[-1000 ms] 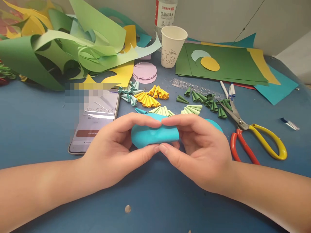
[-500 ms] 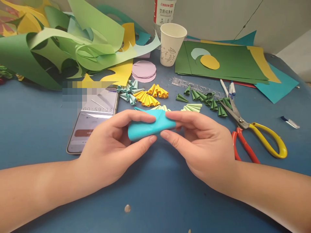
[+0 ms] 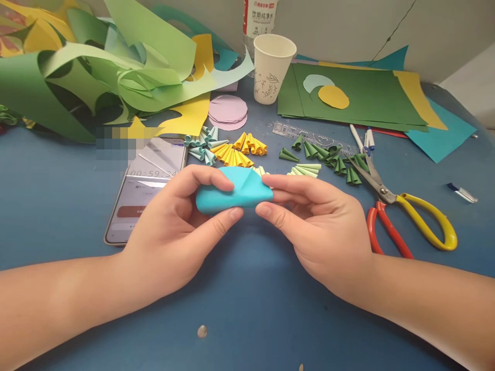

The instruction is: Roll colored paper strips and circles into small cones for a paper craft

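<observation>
A bright blue piece of paper (image 3: 235,193), curled over with a rounded upper edge and a crease, is held above the table between both hands. My left hand (image 3: 181,216) pinches its left part, index finger on top and thumb along the lower edge. My right hand (image 3: 313,211) grips its right end with the thumb below and fingers above and behind. Just beyond the paper lie small rolled paper cones: light blue cones (image 3: 201,144), yellow cones (image 3: 237,152), pale green cones (image 3: 305,170) and dark green cones (image 3: 328,157). The fingers hide some pale green ones.
A phone (image 3: 119,226) lies beside my left hand, scissors (image 3: 386,198) by my right. Behind stand a paper cup (image 3: 273,69) and a bottle (image 3: 260,20). Paper scraps (image 3: 154,77) heap at the left, lilac discs (image 3: 228,111) nearby. Paper sheets (image 3: 367,98) and a ruler (image 3: 305,135) lie right.
The blue paper has opened from a tighter roll into a looser curl, showing more of its rounded edge. Both hands have shifted slightly left and up, still holding it.
</observation>
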`<state>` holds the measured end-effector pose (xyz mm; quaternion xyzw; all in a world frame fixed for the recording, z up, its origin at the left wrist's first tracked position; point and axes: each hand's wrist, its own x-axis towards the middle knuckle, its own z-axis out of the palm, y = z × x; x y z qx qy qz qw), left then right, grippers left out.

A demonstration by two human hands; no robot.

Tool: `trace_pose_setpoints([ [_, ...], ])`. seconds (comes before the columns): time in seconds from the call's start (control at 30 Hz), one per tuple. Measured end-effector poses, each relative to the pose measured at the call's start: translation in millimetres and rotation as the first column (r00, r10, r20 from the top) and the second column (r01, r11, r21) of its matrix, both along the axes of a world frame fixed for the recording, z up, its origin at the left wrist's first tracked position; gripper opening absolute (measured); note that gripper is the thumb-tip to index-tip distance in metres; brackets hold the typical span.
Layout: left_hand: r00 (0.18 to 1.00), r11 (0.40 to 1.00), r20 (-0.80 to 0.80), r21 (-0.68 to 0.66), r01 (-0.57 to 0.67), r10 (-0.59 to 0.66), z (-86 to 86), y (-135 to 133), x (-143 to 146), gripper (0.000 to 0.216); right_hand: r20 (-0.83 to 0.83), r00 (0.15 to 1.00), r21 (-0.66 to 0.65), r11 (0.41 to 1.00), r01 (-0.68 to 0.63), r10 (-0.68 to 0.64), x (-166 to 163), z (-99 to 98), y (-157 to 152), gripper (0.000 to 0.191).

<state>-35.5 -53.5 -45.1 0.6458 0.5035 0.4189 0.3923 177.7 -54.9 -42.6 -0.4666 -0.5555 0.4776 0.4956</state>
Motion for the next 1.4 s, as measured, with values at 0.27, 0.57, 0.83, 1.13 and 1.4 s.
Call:
trace_pose_setpoints([
  [0.27, 1.0, 1.0, 0.03, -0.008, 0.008, -0.008, 1.8, -1, 2, 0.046, -0.016, 1.0, 0.0, 1.0, -0.016, 0.016, 0, -0.4, -1, 0.019],
  [0.57, 1.0, 0.998, 0.028, -0.064, 0.006, -0.004, 5.4, 1, 3, 0.04, -0.02, 0.999, 0.019, 0.999, -0.028, 0.029, 0, 1.5, -1, 0.012],
  [0.83, 0.995, 1.0, -0.104, -0.018, 0.009, -0.011, 10.2, 1, 4, 0.029, 0.016, 0.999, 0.011, 0.999, -0.035, 0.035, 0, 0.5, 0, 0.013],
  [1.13, 0.998, 0.999, -0.05, -0.009, 0.032, -0.033, 11.9, 2, 4, 0.03, 0.04, 0.998, 0.074, 0.996, -0.054, 0.051, 0, 0.8, 2, 0.009],
  [1.4, 0.999, 0.999, -0.024, -0.031, 0.044, -0.045, 13.9, -1, 6, 0.02, 0.045, 0.994, 0.089, 0.991, -0.099, 0.095, 2, -0.7, 2, 0.008],
])
